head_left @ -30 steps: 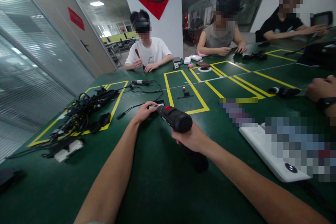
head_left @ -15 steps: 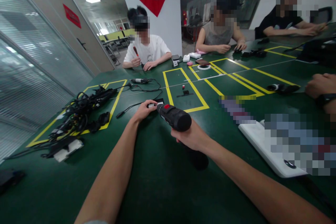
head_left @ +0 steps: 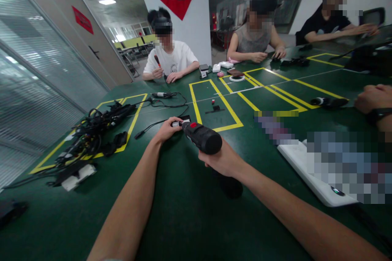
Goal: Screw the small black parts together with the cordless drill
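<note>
My right hand [head_left: 225, 159] is wrapped round the handle of a black cordless drill [head_left: 203, 138] with a red switch on top. The drill lies nearly level, its front end pointing away and to the left. Just ahead of the chuck, my left hand [head_left: 168, 129] grips a small black piece with a pale label [head_left: 177, 123], holding it at the table. The drill's body partly hides that piece, and I cannot make out where the bit meets it. A thin black cable [head_left: 150, 128] with a plug end runs along the table beside my left hand.
Tangled black cables [head_left: 92, 130] fill a yellow-taped area on the left. A white device [head_left: 309, 175], partly blurred, lies to the right. Several people sit round the green table [head_left: 183, 212]; one holds a screwdriver [head_left: 157, 61]. Another person's hand [head_left: 375, 100] rests at the right edge.
Both hands, the drill and the held piece stay practically in place. The whole view shifts very slightly. At the far right, a person's hands move a little.
</note>
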`<action>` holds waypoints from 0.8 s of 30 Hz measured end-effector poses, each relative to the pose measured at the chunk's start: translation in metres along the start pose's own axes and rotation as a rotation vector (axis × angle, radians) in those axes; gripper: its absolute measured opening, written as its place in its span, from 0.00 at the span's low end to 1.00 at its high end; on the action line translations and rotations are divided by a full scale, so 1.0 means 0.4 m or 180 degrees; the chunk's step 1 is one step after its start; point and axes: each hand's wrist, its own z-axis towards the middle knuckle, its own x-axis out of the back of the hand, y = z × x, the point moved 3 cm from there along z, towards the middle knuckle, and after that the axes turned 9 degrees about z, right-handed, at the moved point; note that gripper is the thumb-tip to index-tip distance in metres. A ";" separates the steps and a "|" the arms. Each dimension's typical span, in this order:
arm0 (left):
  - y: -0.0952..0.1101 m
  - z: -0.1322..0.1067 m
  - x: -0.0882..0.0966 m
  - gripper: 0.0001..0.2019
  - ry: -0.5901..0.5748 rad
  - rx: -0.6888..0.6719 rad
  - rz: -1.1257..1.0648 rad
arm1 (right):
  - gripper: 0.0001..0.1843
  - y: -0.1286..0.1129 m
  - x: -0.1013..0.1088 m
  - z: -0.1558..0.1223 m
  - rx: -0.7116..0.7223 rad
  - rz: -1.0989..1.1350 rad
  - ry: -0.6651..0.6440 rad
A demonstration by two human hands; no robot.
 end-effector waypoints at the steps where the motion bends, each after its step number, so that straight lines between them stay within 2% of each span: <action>1: 0.001 0.000 0.000 0.19 0.0009 -0.0009 -0.0004 | 0.16 -0.001 0.001 0.000 0.0011 0.0004 0.0042; 24: -0.010 0.004 -0.003 0.17 -0.0018 0.0023 -0.0234 | 0.20 -0.008 0.003 -0.001 0.0088 -0.0019 0.0219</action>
